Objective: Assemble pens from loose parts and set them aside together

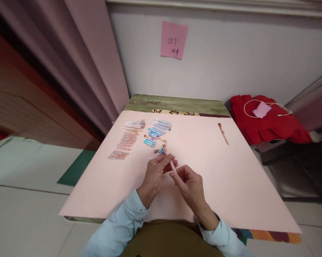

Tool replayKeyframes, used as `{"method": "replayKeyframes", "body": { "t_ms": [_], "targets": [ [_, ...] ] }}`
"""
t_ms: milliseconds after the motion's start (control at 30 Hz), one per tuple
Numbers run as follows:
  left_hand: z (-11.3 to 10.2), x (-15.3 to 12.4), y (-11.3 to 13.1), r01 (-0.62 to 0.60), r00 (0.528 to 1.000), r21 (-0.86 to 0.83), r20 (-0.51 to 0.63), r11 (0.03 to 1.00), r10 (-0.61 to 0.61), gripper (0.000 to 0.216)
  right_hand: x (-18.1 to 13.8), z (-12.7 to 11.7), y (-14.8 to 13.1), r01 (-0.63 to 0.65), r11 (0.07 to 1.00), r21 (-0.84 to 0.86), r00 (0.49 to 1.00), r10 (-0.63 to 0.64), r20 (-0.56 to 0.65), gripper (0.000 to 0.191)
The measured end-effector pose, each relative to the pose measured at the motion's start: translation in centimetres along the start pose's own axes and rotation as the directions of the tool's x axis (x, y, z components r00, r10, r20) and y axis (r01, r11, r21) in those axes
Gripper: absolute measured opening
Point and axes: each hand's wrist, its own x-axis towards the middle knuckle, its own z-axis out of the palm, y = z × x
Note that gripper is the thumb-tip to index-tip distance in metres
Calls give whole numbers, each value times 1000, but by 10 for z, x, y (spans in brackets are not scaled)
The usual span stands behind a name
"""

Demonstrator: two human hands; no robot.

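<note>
Above the middle of the pink-covered table, both hands are on a cream pen (173,166) with a brown top, tilted with the top pointing away from me. My left hand (154,175) pinches its upper part between thumb and fingers. Lower down, the fingers of my right hand (190,184) close round its near end. Just beyond my left hand lies a small cluster of brown and blue pieces (158,151), partly hidden by the hand. A similar cream pen (224,135) with a brown top rests alone on the right.
Rows of slim pink pieces (126,142) and blue pen parts (159,126) lie at the left, with thin whitish sticks (135,124) behind. The pink table cover (217,200) reaches near the front edge. Red cloth (270,123) with a white cable sits beyond the right edge.
</note>
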Motion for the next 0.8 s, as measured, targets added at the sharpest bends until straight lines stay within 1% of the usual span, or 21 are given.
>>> {"method": "replayKeyframes", "body": {
  "t_ms": [33,67,100,200,267,333,400,467,533,567,600,700,800],
  "targets": [
    [-1,0,1,-2,1000,20,6,1000,2,27,-1,0,0,30,999,-37,1000,-30,-4,28],
    [-1,0,2,-4,1000,37,23,999,3,27,-1,-1,-1,32,999,-34,999,-31,6,28],
    [-2,1,3,-5,999,53,45,999,3,27,-2,-1,-1,6,1000,5,1000,-6,26,28],
    [-4,1,5,-24,994,88,105,996,15,25,-1,-2,-3,-159,965,207,981,132,138,36],
    [-5,1,5,-15,991,85,131,996,3,26,0,-3,-5,-260,912,319,955,194,222,40],
    [-5,1,5,43,987,64,153,997,-52,28,1,-4,-7,-348,845,407,923,232,308,41],
    [-4,0,5,102,980,41,166,994,-108,30,1,-4,-8,-442,754,486,881,265,391,41],
    [-2,0,4,109,981,22,161,994,-111,31,1,-3,-7,-524,661,537,838,289,462,39],
    [0,0,3,86,986,6,145,996,-85,29,1,-3,-5,-562,607,562,817,299,493,39],
    [1,0,2,72,988,-5,134,997,-71,28,1,-2,-4,-557,608,566,821,298,488,39],
    [2,0,1,61,991,-17,119,998,-58,28,1,-2,-4,-536,628,564,834,291,469,39],
    [0,-1,-4,44,996,-15,82,999,-43,32,2,-2,-2,-414,754,510,900,255,353,40],
    [-3,-1,-7,36,997,43,69,998,-39,34,2,-1,-1,-325,846,422,937,229,264,40]
  ]
}}
